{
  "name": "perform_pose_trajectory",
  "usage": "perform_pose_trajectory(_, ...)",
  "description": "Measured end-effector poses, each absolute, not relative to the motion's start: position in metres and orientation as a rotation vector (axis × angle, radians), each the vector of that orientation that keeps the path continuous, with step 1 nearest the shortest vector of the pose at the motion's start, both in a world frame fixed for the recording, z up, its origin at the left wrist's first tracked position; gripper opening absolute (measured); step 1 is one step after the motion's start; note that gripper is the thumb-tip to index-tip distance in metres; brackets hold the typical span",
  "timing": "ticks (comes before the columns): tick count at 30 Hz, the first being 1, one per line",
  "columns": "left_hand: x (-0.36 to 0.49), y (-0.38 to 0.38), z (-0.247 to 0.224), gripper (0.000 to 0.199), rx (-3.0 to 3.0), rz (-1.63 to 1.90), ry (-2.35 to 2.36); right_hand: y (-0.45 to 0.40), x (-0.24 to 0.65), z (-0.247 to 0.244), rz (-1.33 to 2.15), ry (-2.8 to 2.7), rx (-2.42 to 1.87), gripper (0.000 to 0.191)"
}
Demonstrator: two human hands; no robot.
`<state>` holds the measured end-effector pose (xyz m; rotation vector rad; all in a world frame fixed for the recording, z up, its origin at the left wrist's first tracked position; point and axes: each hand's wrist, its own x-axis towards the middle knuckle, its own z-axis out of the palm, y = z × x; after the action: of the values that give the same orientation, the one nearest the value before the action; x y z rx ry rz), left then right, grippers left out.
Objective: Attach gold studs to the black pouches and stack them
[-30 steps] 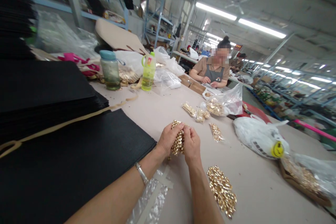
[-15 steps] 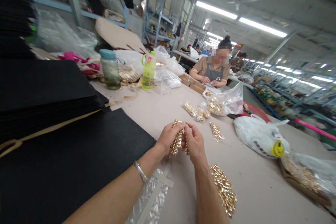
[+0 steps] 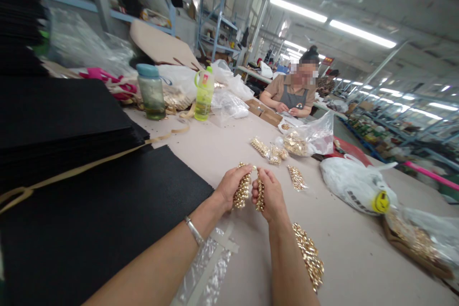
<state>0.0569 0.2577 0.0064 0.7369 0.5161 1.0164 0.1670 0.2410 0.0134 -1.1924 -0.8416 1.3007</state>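
My left hand is closed round a bunch of gold chain that hangs below the fingers. A second hanging length of gold chain is gripped in my right hand. Between the fingertips a small gold piece bridges the two hands; its exact shape is too small to tell. Both hands are held over the table. Beside my right forearm lies a pile of gold chain. Under my left wrist is a clear plastic bag with pale tape.
Black sheets are stacked at the left. A blue-lidded bottle and a green bottle stand behind. Bagged gold parts and a white plastic bag lie at the right. A co-worker sits across the table.
My hands have drawn slightly apart, the right one moving to the right with its chain. The small gold piece between the fingertips now shows. The view has shifted slightly.
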Motion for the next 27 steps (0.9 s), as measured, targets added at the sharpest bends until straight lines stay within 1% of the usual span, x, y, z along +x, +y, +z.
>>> perform_pose_trajectory(5,0.056,0.257,0.007,0.038,0.782,0.979,0.477,0.24,0.17,0.015,1.28,-0.926,-1.203,0.051)
perform_pose_trajectory(11,0.058,0.257,0.003,0.032,0.824,1.095,0.546,0.235,0.172,0.019,0.98,-1.225,-1.248,0.039)
perform_pose_trajectory(14,0.058,0.258,0.002,0.033,0.829,1.136,0.6,0.236,0.171,0.018,0.936,-1.285,-1.256,0.035)
perform_pose_trajectory(16,0.058,0.258,0.003,0.034,0.823,1.158,0.64,0.237,0.17,0.016,0.96,-1.206,-1.251,0.034)
perform_pose_trajectory(20,0.056,0.258,0.006,0.04,0.805,1.177,0.725,0.242,0.17,0.015,1.151,-0.86,-1.186,0.032)
perform_pose_trajectory(22,0.056,0.256,0.008,0.043,0.826,1.152,0.736,0.245,0.171,0.016,1.193,-0.714,-1.15,0.033)
perform_pose_trajectory(27,0.063,0.246,0.01,0.046,0.95,1.061,0.725,0.25,0.176,0.021,0.961,-0.569,-1.136,0.03)
